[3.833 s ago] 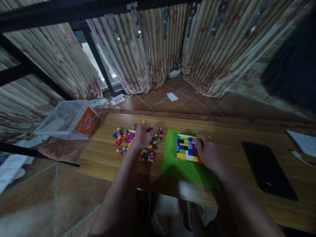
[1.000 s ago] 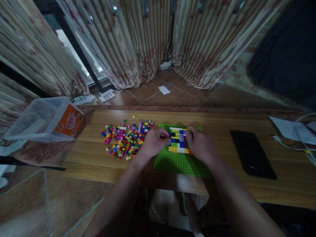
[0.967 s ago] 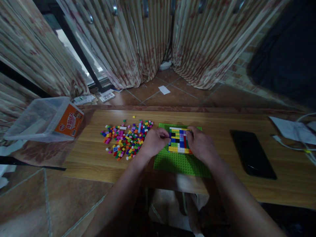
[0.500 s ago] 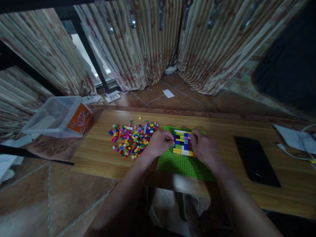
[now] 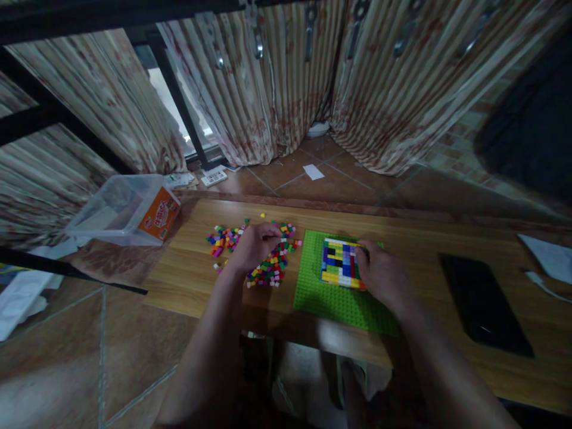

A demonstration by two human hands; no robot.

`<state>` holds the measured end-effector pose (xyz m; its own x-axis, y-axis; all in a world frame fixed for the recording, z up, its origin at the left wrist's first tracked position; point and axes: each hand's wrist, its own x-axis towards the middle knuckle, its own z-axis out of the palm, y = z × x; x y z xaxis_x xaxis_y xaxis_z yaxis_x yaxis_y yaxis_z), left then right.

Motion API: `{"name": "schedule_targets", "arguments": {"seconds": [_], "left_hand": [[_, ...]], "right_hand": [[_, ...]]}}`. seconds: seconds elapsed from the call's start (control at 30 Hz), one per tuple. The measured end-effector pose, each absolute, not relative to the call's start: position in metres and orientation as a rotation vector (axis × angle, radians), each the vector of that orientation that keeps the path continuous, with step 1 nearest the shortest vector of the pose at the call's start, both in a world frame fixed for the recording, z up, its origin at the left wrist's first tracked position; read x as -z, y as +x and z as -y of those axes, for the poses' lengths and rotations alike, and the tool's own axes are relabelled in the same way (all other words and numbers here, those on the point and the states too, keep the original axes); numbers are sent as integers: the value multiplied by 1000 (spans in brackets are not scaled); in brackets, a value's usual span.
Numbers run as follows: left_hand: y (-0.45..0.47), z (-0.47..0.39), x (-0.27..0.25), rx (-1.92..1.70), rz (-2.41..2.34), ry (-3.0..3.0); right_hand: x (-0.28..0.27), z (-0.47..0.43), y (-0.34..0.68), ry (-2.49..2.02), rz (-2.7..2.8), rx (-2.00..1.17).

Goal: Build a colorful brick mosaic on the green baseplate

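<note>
Both forearms (image 5: pixel 212 333) extend over the near edge of the table (image 5: pixel 179 289); left hand (image 5: pixel 252 247) half-curled, palm down; right hand (image 5: pixel 382 273) similarly bent.

The baseplate (image 5: pixel 344 307) is green, the brick panel (image 5: pixel 339 264) and loose bricks (image 5: pixel 271 271) multicoloured, the curtains (image 5: pixel 290 95) striped.

Head camera: over the near side of the table (image 5: pixel 415 238), facing forward and down
Close: forearms (image 5: pixel 214 333)
Far: curtains (image 5: pixel 286 89)

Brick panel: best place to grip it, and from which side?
Probably the brick panel's left edge, from the left: it lies flat but raised above the green board, with that edge exposed, while the right hand covers part of its right edge.
</note>
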<state>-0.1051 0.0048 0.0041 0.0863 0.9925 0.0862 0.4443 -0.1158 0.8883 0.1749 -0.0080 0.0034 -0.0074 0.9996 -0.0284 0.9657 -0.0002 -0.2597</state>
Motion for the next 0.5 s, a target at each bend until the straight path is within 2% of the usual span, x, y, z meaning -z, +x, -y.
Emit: {"name": "schedule_targets", "arguments": {"seconds": [0.3,0.5], "left_hand": [[-86,1,-15,-579,-1817,2070],[-73,-9,-15,-402,-2057,2130]], "right_hand": [[-5,8,175,-2103,2131,-270],[-5,9,175,-2084,2124,-279]]}}
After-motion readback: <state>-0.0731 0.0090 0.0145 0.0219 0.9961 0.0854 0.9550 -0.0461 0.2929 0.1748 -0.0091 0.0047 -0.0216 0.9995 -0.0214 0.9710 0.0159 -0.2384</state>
